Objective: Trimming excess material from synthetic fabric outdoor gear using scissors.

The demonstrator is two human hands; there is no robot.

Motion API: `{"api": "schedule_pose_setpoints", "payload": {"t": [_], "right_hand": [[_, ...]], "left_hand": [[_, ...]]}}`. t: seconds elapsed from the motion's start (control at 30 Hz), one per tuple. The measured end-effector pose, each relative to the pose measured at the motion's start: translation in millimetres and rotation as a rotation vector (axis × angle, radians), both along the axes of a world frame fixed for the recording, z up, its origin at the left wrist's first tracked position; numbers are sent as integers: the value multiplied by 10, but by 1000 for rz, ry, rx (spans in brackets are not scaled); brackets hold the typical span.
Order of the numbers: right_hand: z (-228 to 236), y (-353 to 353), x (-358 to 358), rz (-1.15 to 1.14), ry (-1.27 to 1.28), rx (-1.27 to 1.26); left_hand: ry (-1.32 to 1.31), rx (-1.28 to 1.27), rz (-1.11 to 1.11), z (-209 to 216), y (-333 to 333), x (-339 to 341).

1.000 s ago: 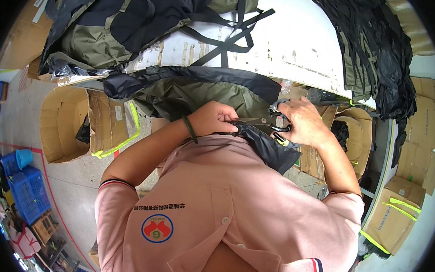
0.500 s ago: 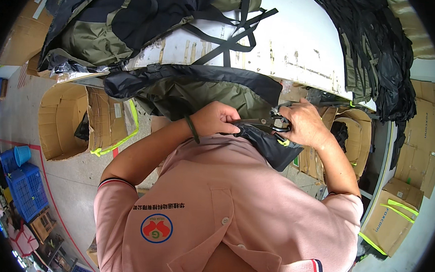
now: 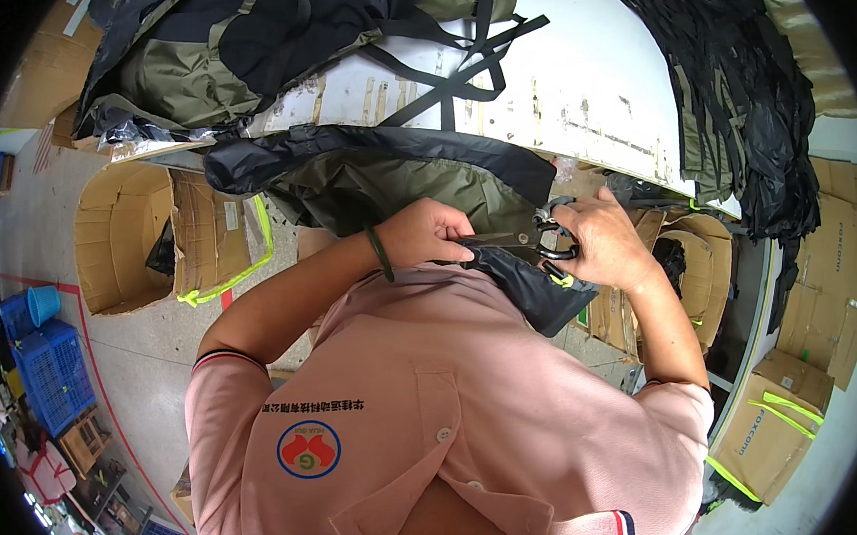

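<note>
In my right hand [image 3: 607, 241] is a pair of scissors [image 3: 515, 239] with black handles, its blades pointing left toward my other hand. My left hand [image 3: 427, 232] pinches the edge of a black and olive-green fabric piece [image 3: 424, 187] close to the blade tips. That fabric hangs over the near edge of the table in front of my body. A black flap [image 3: 535, 292] of it drops below the scissors, with a small yellow-green bit [image 3: 559, 277] beside my right fingers. The exact spot between the blades is too small to make out.
On the white worktable [image 3: 557, 89], a heap of black and olive fabric with straps [image 3: 226, 49] lies at the left. More black pieces [image 3: 742, 110] hang off the right side. Open cardboard boxes stand below on the left [image 3: 126, 239] and right [image 3: 708, 275].
The scissors have opened slightly, their handles spreading apart, and my right hand has shifted a little. My left hand and the fabric stay almost where they were.
</note>
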State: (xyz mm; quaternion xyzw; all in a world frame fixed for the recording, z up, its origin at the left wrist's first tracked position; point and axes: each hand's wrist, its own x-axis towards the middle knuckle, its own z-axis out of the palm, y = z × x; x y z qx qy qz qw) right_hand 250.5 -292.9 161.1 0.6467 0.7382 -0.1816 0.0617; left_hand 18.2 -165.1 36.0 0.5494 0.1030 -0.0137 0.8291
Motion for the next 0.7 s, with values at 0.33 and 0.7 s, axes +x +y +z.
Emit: {"api": "schedule_pose_setpoints", "payload": {"t": [0.33,0.7], "right_hand": [[-70,-15,33,6,48,55],[-25,37,-42,40,20,131]], "left_hand": [[21,21,-31,-27,0,-1],[30,103,-18,32,-26,4]]}}
